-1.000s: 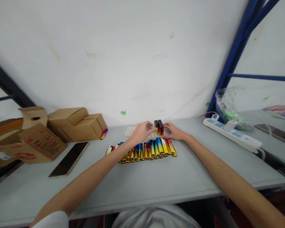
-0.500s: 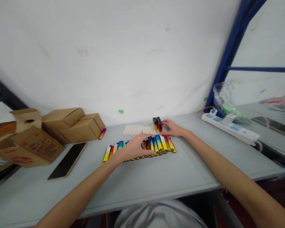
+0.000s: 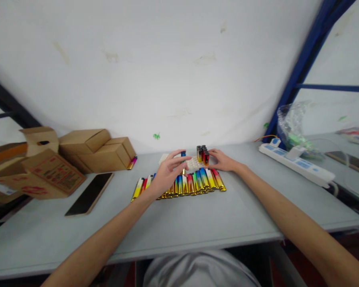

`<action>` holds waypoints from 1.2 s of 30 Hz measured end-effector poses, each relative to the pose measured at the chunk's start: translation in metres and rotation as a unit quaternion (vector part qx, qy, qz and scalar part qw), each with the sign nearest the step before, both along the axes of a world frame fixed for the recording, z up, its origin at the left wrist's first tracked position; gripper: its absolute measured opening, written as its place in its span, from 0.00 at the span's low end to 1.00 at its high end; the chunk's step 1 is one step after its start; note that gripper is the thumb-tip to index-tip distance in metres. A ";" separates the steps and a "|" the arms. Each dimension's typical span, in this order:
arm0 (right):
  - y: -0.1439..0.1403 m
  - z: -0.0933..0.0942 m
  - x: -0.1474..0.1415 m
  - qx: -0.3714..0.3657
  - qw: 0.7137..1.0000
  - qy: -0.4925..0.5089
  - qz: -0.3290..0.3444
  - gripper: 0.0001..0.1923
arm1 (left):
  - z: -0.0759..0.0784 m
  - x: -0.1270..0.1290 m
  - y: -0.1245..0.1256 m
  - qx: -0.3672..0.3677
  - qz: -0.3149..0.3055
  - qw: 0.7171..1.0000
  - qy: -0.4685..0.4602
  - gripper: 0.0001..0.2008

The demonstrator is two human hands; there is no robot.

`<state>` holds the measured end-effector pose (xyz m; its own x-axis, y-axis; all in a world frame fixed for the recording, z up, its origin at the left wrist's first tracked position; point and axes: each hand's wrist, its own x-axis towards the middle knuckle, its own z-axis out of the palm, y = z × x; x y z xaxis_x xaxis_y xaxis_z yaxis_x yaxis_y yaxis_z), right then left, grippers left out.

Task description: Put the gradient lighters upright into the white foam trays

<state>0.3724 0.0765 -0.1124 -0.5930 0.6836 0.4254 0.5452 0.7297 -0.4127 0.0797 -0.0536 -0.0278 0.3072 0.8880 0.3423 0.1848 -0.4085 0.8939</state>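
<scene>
A row of colourful lighters [image 3: 194,183] with gold bases lies flat on the grey table [image 3: 197,223]. My left hand [image 3: 166,173] is raised just above the row's middle and holds one lighter [image 3: 183,154] upright, its blue end up. Behind the row lies a white dimpled tray [image 3: 192,162]. A small cluster of upright lighters [image 3: 202,154] stands on the tray's right part. My right hand [image 3: 224,161] rests against the right side of that cluster, fingers touching it.
Cardboard boxes [image 3: 86,151] sit at the left by the wall, a dark flat board [image 3: 89,193] in front of them. One stray lighter [image 3: 132,162] lies beside the boxes. A white power strip [image 3: 296,167] and a plastic bag [image 3: 293,127] are at the right, by a blue frame.
My left hand went down onto the row of lighters, then came up holding one lighter upright near the tray. My right hand stayed by the standing cluster.
</scene>
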 end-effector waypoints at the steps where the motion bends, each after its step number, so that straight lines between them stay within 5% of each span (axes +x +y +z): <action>1: 0.000 -0.001 0.000 0.001 1.000 -0.002 -0.001 0.35 | -0.001 -0.001 0.000 -0.005 -0.002 1.000 -0.011 0.18; 6: 0.002 -0.003 0.002 0.006 1.000 -0.016 -0.004 0.37 | -0.002 -0.003 -0.003 -0.081 -0.019 0.994 -0.076 0.46; 12: 0.002 -0.003 0.003 0.009 1.000 -0.012 0.001 0.36 | 0.001 0.002 -0.011 -0.097 -0.023 0.992 -0.078 0.19; 17: 0.003 -0.005 0.004 0.009 1.000 -0.009 -0.007 0.37 | 0.001 0.004 -0.015 -0.114 -0.039 0.992 -0.044 0.19; 23: 0.004 -0.007 0.005 0.007 1.000 -0.009 -0.008 0.37 | 0.005 0.000 -0.020 0.012 0.067 0.989 0.129 0.28; 36: 0.001 -0.002 0.004 -0.002 1.000 -0.018 -0.010 0.39 | 0.000 -0.001 -0.016 0.049 0.114 0.970 0.211 0.20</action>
